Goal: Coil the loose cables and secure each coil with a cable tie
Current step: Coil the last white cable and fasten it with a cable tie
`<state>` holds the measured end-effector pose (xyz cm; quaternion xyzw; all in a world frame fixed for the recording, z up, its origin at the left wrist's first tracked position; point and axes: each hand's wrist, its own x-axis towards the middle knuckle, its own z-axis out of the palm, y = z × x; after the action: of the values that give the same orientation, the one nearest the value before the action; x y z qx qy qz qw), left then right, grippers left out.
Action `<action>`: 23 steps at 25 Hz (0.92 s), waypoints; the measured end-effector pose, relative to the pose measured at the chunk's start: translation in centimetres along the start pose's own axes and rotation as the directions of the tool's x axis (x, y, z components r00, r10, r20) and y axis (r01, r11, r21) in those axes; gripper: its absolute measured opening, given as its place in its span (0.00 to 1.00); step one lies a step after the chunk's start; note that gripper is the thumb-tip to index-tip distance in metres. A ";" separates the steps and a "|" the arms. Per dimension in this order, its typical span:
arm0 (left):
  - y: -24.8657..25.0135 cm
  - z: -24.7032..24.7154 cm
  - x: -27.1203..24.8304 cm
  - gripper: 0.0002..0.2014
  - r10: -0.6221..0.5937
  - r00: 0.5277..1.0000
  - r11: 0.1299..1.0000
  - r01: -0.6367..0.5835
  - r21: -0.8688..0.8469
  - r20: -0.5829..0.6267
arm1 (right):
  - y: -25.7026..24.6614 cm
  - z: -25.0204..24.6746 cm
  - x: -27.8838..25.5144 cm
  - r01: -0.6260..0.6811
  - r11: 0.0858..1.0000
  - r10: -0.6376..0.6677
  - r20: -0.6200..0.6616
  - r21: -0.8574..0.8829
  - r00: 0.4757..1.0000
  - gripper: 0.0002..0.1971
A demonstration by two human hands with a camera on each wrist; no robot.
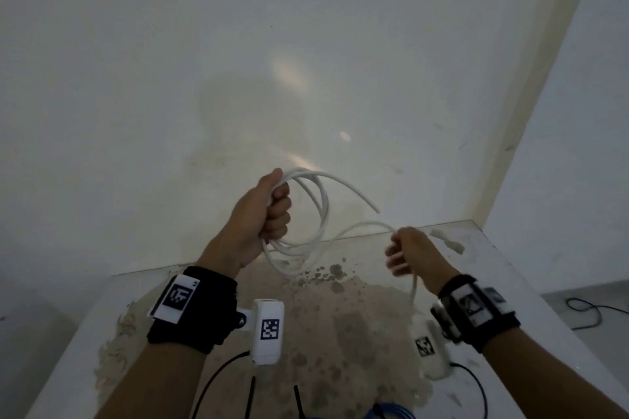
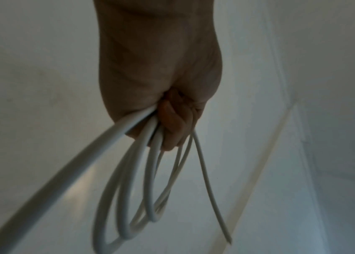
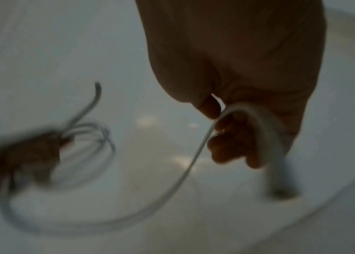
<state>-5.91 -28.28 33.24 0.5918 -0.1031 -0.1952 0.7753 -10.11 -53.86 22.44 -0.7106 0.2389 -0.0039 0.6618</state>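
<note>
A white cable (image 1: pixel 320 211) hangs in several loops from my left hand (image 1: pixel 269 211), whose fingers are curled round the bundle above the table. One free end (image 1: pixel 376 209) sticks out to the right of the loops. In the left wrist view the loops (image 2: pixel 128 197) dangle below the fist (image 2: pixel 167 120). My right hand (image 1: pixel 405 252) pinches the cable's loose run, and a short tail (image 1: pixel 413 289) hangs below it. The right wrist view shows that strand (image 3: pixel 196 154) passing between thumb and fingers (image 3: pixel 228 144), blurred.
The white table (image 1: pixel 493 269) has a stained, worn patch in the middle. A small white piece (image 1: pixel 449 241) lies at its far right. Black cables (image 1: pixel 218 381) and a blue cable (image 1: pixel 384 413) lie at the near edge. White walls stand close behind and to the right.
</note>
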 end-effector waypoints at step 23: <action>0.4 0.2 0.0 0.20 -0.017 0.994 0.923 0.058 -0.379 0.111 | -4.4 3.4 -4.4 0.238 0.967 -0.242 0.649 0.097 0.722 0.22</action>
<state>-5.96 -28.38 33.73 0.4203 -0.0926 -0.2574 0.8652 -11.48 -49.09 27.50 -0.6892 -0.1019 0.1587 0.6996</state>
